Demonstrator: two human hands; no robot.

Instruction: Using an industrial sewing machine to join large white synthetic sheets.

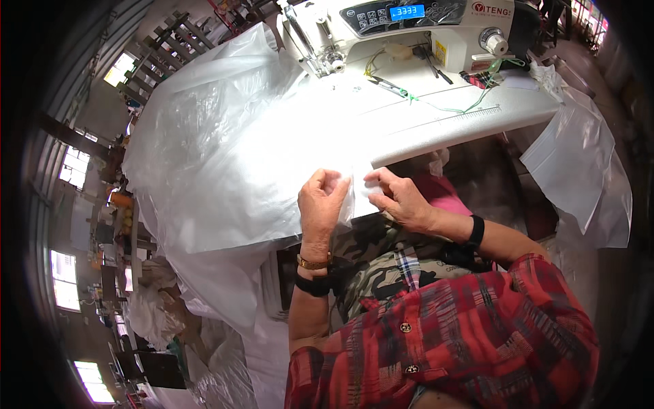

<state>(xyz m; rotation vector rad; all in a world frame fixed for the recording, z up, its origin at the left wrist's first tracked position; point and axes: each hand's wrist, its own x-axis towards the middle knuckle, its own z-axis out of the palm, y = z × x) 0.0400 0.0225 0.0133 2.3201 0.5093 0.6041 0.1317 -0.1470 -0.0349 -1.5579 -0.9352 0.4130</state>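
A large sheet of whitish translucent plastic [197,157] spreads over the left of the sewing table and hangs down past its front edge. At that edge, in front of my body, my left hand [319,208] pinches a fold of the sheet between thumb and fingers. Close on its right, my right hand [407,203] has its fingers bent round a white edge of the same material. Strong glare washes out the detail between the hands. Beyond them stands a white sewing machine [449,48], its needle end [332,63] above the sheet.
On the machine bed lie tweezers [390,87], a green cord [446,109] and a dark slim tool [436,65]. More plastic sheeting [579,163] hangs off the table's right end. Crumpled plastic [153,310] lies at lower left. A slatted wooden rack [167,54] stands behind.
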